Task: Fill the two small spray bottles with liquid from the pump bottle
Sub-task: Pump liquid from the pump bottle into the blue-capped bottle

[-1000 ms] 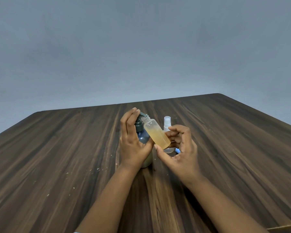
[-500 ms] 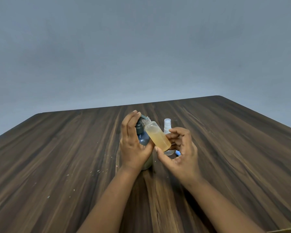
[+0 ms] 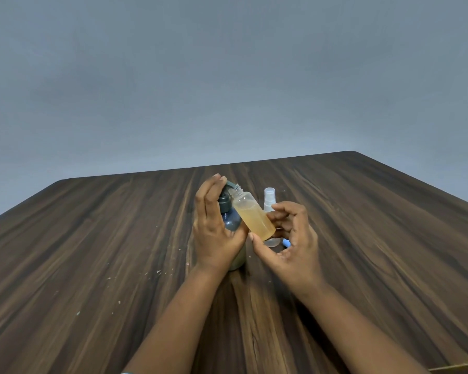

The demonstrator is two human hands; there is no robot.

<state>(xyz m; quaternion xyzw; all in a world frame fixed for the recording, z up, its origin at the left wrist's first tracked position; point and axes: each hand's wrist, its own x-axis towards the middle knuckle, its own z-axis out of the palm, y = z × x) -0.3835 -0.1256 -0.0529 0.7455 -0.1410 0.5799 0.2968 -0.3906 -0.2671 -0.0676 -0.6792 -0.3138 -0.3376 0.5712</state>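
"Which hand has the pump bottle?"

"My left hand (image 3: 216, 230). The palm and thumb wrap round the pump bottle (image 3: 231, 222), and my fingers curl up over its dark pump head (image 3: 224, 203). The bottle stands upright on the bench (image 3: 92, 238), near the middle."

"And the other?"

"My right hand (image 3: 291, 247) pinches the open spray bottle (image 3: 254, 217) by its lower end, thumb on the near side and fingertips on the far side. It is off the bench and tilted, with the neck up and to the left, just under the pump's spout (image 3: 230, 184). I cannot tell whether they touch."

"How full is it?"

"Amber liquid fills the lower body; the shoulder and the threaded neck look clear (no cap on it)."

"The second one?"

"The capped spray bottle (image 3: 269, 198) stands upright on the bench just behind my right fingers, with its clear cap showing above them. Its body looks clear, though my hand hides most of it."

"Anything else?"

"A small blue piece (image 3: 286, 242) lies beside that bottle's base, too hidden to make out. Pale specks (image 3: 157, 271) dot the wood on my left, and a plain grey wall (image 3: 227, 76) is behind."
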